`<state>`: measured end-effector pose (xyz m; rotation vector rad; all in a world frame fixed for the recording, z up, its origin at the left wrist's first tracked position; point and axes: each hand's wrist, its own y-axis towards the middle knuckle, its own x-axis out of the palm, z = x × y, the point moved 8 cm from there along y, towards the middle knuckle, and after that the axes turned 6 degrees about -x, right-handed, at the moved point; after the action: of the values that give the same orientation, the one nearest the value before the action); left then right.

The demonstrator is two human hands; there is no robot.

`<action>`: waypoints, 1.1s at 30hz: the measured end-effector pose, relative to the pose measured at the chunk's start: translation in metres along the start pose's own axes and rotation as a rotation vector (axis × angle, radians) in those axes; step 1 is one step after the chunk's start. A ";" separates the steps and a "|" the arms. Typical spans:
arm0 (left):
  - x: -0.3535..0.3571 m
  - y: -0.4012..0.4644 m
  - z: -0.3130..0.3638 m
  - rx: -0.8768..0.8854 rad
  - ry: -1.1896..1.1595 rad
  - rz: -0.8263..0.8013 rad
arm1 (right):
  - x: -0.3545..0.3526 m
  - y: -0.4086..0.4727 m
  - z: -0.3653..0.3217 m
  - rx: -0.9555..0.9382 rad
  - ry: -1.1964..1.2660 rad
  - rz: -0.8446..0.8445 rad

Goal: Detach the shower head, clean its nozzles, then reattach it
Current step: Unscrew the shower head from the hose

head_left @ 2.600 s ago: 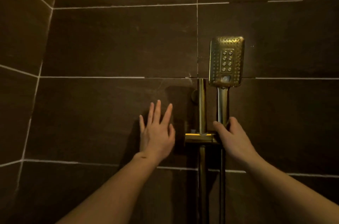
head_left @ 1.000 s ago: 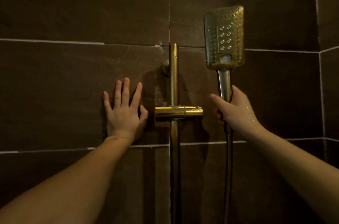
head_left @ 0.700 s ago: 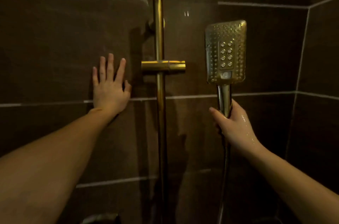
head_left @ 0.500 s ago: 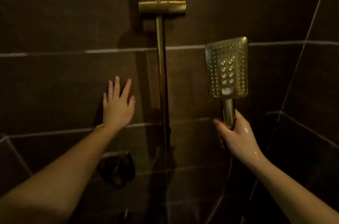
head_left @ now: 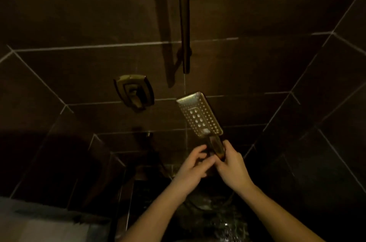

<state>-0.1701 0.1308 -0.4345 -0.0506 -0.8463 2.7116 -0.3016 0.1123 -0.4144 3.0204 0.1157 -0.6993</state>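
Note:
The gold rectangular shower head [head_left: 199, 115] is off its wall holder and held low in front of me, nozzle face up toward the camera and tilted to the left. My right hand [head_left: 230, 168] grips the lower end of its handle [head_left: 216, 145]. My left hand [head_left: 193, 168] has its fingers closed at the base of the handle, right beside my right hand. The hose joint is hidden behind my fingers.
The gold slide rail [head_left: 183, 17] runs down the dark tiled wall and ends above the shower head. A square gold mixer valve [head_left: 134, 93] sits on the wall to the left. A pale ledge [head_left: 35, 222] lies at bottom left; the floor below is wet.
The shower head came off the rail holder and moved down. My left hand left the wall and joined my right hand at the handle. My view tilted downward.

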 end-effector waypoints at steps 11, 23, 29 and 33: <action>-0.027 0.022 -0.012 0.073 -0.416 0.241 | 0.072 -0.009 0.007 0.088 0.154 -0.394; -0.036 0.025 0.029 0.211 -0.513 0.223 | 0.080 -0.026 0.030 0.300 0.360 -0.430; -0.036 0.008 0.074 0.307 -0.632 0.101 | 0.069 -0.024 -0.013 0.193 0.665 -0.500; -0.021 0.002 0.099 0.278 -0.683 -0.145 | 0.074 -0.026 -0.040 0.269 0.959 -0.751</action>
<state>-0.1625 0.0688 -0.3551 0.9973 -0.5783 2.6830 -0.2199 0.1450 -0.4114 3.1926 1.2797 0.8801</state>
